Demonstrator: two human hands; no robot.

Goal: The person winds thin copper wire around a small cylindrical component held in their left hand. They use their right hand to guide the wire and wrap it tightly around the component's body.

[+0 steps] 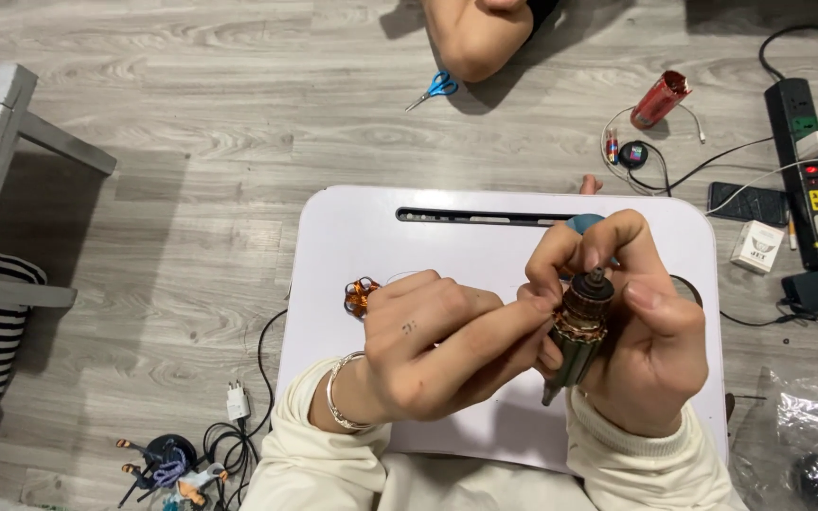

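Your right hand (650, 355) grips one motor armature (579, 326), a wound rotor with copper coils and a steel shaft, and holds it upright over the white lap table (352, 237). Thumb and fingers of that hand are clamped around the rotor body, the thumb lying along its right flank. Your left hand (428, 345) comes in from the other side; its fingertips (534, 301) are pinched together against the upper windings, just below the commutator end. Whether a strand of wire sits between them is too fine to tell.

The step in hand appears to be work on the copper winding at the top of the rotor. The next move would call for a steady right-hand grip while the left fingertips act on a single point, with care not to nick neighbouring turns.

Count: one armature; one small copper coil (362, 296) behind your left knuckles; one pair of blue-handled scissors (435, 88) well beyond the fingers, beside another person's knee (475, 38); one red cylinder (660, 97); one power strip (809, 170) far to the right.
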